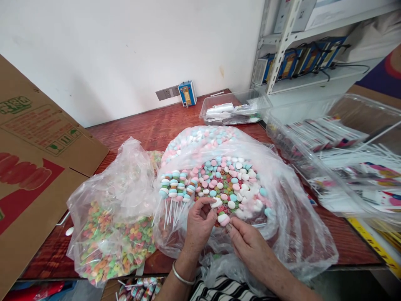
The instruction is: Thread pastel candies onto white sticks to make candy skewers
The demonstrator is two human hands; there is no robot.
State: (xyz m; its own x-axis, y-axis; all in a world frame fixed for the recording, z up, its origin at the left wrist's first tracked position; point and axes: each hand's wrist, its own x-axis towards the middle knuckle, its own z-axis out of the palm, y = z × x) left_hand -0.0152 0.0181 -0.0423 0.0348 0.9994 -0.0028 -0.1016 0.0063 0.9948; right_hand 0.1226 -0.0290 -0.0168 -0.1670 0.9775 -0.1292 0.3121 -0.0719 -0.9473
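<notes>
My left hand (201,221) pinches a white marshmallow (216,203) between thumb and fingertips. Close beside it, my right hand (250,242) has its fingers closed on a small stack of marshmallows (223,219), white and pink with green and red pieces above them. Whether a stick runs through this stack is hidden. Both hands are over an open clear plastic bag (300,234) of pink, white and blue marshmallows (214,182) mixed with coloured rings. Several finished marshmallow skewers (176,186) on white sticks lie at the bag's left side.
A clear bag of coloured ring pieces (103,255) lies left, beside a cardboard box (40,138). Clear plastic bins (297,167) with packets and white sticks stand right. Behind are another clear bin (206,117), a blue device (187,93) by the wall and a metal shelf (283,46).
</notes>
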